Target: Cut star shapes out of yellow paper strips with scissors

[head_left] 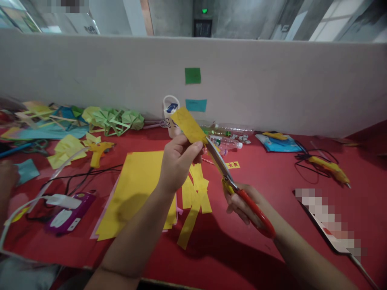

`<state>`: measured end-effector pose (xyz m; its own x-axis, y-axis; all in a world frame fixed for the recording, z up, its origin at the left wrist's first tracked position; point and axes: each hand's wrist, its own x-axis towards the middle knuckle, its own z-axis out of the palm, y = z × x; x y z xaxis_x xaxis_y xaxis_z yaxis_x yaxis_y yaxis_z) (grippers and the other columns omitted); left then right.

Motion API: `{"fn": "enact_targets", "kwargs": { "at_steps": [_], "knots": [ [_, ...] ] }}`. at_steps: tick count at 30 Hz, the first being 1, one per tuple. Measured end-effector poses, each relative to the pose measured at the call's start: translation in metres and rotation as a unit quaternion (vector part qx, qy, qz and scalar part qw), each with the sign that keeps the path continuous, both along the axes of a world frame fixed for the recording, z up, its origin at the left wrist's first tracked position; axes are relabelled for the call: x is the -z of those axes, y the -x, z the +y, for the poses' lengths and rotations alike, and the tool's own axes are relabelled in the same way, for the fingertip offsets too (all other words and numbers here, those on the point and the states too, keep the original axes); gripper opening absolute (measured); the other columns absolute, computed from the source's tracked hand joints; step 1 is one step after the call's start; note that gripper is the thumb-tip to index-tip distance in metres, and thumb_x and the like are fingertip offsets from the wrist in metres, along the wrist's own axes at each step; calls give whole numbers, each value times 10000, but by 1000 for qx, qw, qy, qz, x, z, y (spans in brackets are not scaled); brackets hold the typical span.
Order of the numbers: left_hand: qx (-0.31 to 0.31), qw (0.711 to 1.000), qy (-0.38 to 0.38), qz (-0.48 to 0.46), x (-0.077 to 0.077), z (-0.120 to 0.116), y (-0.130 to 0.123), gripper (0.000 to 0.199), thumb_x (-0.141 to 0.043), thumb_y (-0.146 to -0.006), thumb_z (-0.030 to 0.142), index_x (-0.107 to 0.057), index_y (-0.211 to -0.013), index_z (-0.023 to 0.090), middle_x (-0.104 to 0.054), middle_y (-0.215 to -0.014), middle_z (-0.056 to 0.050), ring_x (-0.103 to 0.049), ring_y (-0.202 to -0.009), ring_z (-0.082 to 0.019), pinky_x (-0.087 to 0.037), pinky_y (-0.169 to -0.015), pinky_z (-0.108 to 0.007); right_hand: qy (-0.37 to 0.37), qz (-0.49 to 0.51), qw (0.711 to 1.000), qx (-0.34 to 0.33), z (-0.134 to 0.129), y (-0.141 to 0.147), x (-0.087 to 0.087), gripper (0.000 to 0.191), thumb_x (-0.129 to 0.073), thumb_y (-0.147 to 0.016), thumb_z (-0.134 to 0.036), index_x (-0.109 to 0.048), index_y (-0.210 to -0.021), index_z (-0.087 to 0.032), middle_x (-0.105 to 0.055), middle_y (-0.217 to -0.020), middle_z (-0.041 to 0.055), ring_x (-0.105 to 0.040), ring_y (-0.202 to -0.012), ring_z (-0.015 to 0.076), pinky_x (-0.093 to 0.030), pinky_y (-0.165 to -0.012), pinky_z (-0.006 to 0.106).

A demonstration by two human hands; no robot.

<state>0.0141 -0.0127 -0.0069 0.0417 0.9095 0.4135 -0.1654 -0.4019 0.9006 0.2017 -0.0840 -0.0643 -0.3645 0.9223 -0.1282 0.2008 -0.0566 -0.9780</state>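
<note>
Between thumb and fingers, my left hand [178,163] pinches a yellow paper strip [190,125], held up above the table. My right hand [246,203] is closed round the red handles of a pair of scissors [225,171]. The blades point up and to the left, and their tips meet the lower right end of the strip near my left thumb. Below my hands lie several cut yellow strips [189,225], some crossing each other. A stack of yellow paper sheets [136,181] sits under my left forearm, with pink sheets showing at its edges.
A purple power strip [72,213] and a yellow glue gun [98,153] with cables lie at left. Folded paper shapes [115,121], a white cup [173,125] and plastic bottles [226,143] line the back. Another glue gun [329,167] lies right. Another person's hand [7,177] is at the left edge.
</note>
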Motion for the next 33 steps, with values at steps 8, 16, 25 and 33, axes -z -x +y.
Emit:
{"fn": "enact_targets", "kwargs": {
  "at_steps": [8, 16, 25, 33],
  "knots": [
    [5, 1000, 19, 23, -6, 1, 4, 76, -627, -676, 237, -623, -637, 171, -555, -528, 27, -485, -429, -67, -422, -409, -207, -44, -46, 998, -14, 1, -3, -15, 602, -518, -783, -801, -380, -675, -224, -405, -558, -60, -347, -436, 71, -291, -386, 223],
    [11, 999, 34, 30, -9, 0, 4, 83, -630, -665, 242, -632, -634, 165, -538, -502, 31, -469, -420, -65, -416, -408, -207, -10, -30, 999, -21, 0, -5, -11, 595, -532, -796, -781, -358, -673, -225, -378, -523, -83, -329, -405, 57, -258, -382, 210],
    [15, 999, 33, 33, -9, 2, 7, 71, -638, -658, 235, -639, -632, 169, -530, -484, 30, -460, -412, -68, -405, -401, -213, 12, -41, 999, -11, 1, -5, -7, 633, -513, -752, -836, -374, -658, -225, -383, -528, -73, -341, -367, 53, -222, -329, 200],
    [18, 999, 38, 29, -8, 2, 8, 66, -645, -660, 232, -656, -651, 167, -542, -498, 26, -462, -412, -69, -408, -398, -215, 4, -46, 999, -10, 1, -5, -10, 635, -504, -745, -842, -365, -655, -229, -404, -532, -65, -323, -359, 49, -222, -315, 202]
  ]
}}
